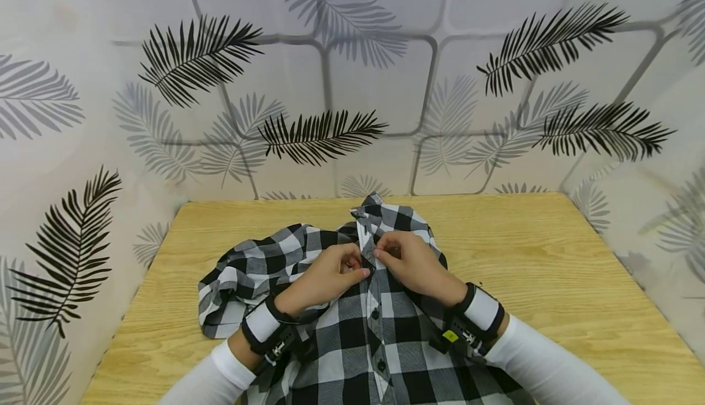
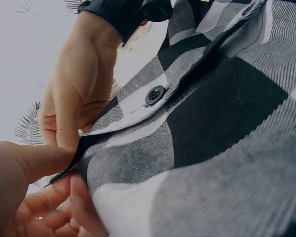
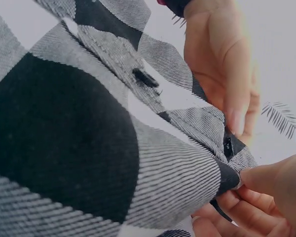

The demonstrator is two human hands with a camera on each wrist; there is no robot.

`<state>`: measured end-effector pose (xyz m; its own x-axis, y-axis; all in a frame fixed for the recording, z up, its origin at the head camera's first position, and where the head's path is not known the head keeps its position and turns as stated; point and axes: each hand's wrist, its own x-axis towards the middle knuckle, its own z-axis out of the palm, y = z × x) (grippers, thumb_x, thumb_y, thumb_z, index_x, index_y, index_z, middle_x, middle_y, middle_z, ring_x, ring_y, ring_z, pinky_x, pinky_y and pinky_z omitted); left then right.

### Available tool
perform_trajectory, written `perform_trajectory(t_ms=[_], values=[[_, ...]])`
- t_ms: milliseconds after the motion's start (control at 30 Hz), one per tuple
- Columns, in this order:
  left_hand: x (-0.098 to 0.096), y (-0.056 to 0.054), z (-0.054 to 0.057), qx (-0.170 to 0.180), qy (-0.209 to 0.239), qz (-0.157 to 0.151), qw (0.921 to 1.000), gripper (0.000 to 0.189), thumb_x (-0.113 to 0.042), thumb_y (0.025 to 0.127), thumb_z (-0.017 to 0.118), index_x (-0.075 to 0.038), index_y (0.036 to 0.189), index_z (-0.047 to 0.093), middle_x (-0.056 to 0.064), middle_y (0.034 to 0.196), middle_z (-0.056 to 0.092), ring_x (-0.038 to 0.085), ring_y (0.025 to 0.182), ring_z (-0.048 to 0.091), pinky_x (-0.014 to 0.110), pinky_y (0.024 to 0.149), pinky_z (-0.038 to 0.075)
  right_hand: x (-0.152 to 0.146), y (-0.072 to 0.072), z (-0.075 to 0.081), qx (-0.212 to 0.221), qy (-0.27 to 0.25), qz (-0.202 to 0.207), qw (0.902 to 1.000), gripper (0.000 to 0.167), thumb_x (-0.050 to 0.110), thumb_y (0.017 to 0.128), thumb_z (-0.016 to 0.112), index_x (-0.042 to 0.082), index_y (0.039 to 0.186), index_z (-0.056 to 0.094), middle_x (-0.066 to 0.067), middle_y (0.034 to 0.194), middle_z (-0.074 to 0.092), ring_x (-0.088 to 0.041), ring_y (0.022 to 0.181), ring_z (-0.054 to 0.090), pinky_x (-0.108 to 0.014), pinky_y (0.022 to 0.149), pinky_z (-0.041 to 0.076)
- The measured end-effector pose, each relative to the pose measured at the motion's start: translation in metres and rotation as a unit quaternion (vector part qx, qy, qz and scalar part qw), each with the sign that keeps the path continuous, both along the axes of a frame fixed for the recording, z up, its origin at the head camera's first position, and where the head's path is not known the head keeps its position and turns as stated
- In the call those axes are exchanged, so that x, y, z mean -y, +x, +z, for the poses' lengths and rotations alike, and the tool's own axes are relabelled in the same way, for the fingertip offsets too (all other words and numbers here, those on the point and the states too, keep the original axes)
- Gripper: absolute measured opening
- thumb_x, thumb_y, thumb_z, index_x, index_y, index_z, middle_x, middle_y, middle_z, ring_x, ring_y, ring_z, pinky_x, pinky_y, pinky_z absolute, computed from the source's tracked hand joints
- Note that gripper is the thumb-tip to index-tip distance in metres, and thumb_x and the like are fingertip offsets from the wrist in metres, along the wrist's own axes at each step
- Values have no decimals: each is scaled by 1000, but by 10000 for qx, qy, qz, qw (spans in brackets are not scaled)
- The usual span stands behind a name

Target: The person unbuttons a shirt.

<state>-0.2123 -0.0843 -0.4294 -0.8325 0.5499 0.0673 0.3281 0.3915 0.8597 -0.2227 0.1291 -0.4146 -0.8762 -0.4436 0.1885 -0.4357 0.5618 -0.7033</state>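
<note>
Before a wall (image 1: 374,87) with printed leaves, a checked shirt (image 1: 338,334) lies on a wooden table (image 1: 529,252), directly under both hands. The left hand (image 1: 330,275) and the right hand (image 1: 414,264) each pinch its front edge between thumb and fingers, just beside one another. Wristbands (image 1: 480,310) hide small parts of the shirt, whose dark buttons (image 1: 376,314) show below the hands.

Light wooden tabletop (image 1: 523,258), fine grain, far corners rounded. Pale wall covering (image 1: 374,90) beyond far edge and along left and right sides: black leaf prints (image 1: 322,141), softer grey leaf prints (image 1: 333,10), grey rounded outlines (image 1: 326,81). Cooler tint high up, warmer low down.
</note>
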Motion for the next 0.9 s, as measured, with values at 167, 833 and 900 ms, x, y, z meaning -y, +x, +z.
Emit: perform_trajectory(t_ms=[167, 833, 900], values=[[-2, 2, -1, 366, 46, -41, 9993, 14, -12, 103, 59, -2, 94, 60, 7, 71, 62, 8, 47, 51, 25, 46, 47, 1, 7, 1, 182, 10, 190, 9997, 9, 17, 99, 66, 12, 93, 69, 0, 78, 67, -8, 58, 51, -23, 55, 42], [3, 4, -5, 829, 402, -438, 9948, 14, -9, 103, 57, 3, 96, 59, 19, 80, 67, 11, 65, 63, 27, 59, 57, -5, 11, -7, 417, -2, 929, 9948, 10, 11, 97, 67, 8, 88, 67, -2, 79, 63, -4, 61, 49, -21, 57, 40], [2, 4, -7, 800, 376, -448, 9951, 15, -10, 104, 55, 3, 97, 58, 19, 79, 66, 11, 65, 62, 27, 60, 56, -5, 11, -7, 416, -11, 965, 9945, 13, 11, 98, 66, 7, 86, 68, 0, 73, 59, -3, 57, 46, -20, 55, 39]])
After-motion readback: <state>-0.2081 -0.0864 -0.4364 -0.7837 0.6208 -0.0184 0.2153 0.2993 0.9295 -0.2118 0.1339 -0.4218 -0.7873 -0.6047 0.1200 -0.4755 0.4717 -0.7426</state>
